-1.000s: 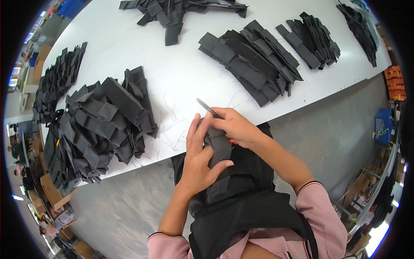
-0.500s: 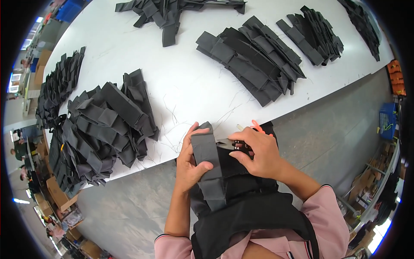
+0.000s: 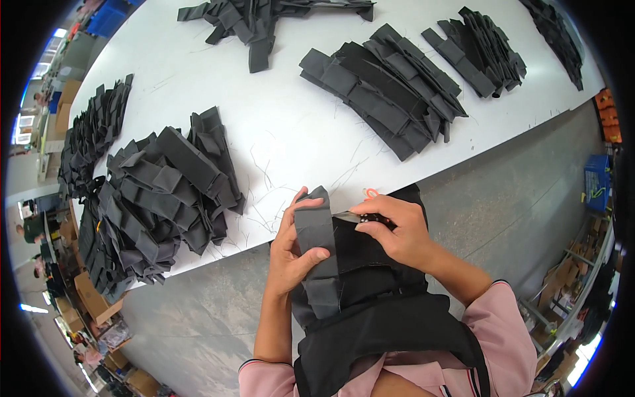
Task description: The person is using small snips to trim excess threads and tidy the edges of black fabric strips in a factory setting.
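My left hand (image 3: 292,257) is closed round a dark grey folded fabric strip (image 3: 319,230), its thumb lying across the front. The strip stands lengthwise over my lap, its top end just at the table's edge. In my right hand (image 3: 405,233) is a pair of thread snips (image 3: 344,216), pinched between thumb and fingers. Their metal blades point left and reach the strip's right edge; whether they touch it I cannot tell. An orange loop (image 3: 372,193) shows behind my right fingers. Black cloth (image 3: 364,248) covers my lap under both hands.
On the white table (image 3: 264,132), a heap of dark fabric strips (image 3: 165,185) lies at left and a row of strips (image 3: 387,89) at right. More piles lie farther back. Loose threads (image 3: 264,175) are scattered near the front edge. A blue crate (image 3: 597,180) stands at far right.
The snips' blades look closer together now, and my right fingers have drawn in round the handles. The orange loop has shifted left. My left hand stays nearly still on the strip.
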Demonstrator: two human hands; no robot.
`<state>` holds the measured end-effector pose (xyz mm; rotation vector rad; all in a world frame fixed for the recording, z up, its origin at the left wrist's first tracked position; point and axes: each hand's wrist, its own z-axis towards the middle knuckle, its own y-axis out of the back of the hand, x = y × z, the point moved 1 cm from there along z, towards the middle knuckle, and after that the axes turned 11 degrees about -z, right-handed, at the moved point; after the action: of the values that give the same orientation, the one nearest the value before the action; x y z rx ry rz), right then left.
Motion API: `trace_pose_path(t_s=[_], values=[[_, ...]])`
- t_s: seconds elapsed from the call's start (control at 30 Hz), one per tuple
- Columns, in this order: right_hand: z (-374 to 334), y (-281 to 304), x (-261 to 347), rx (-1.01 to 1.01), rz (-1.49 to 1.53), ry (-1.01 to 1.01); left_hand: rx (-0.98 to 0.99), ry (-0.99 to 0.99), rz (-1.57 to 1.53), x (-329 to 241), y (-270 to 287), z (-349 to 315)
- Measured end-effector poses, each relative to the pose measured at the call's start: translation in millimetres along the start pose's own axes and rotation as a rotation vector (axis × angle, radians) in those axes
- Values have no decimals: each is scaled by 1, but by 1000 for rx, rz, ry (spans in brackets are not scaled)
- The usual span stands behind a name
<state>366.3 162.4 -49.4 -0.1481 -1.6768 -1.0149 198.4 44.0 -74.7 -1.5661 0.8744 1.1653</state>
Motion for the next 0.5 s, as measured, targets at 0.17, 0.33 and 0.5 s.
trace_pose_path(t_s=[0.17,0.33,0.5], values=[[0,-6,-4,6,19,43,25,-6,-9,-1,0,0],[2,2,7,-29,-82,105,15,16,28,-3,0,0],[8,0,13,67,-96,101,67,-8,118,-1,3,1]])
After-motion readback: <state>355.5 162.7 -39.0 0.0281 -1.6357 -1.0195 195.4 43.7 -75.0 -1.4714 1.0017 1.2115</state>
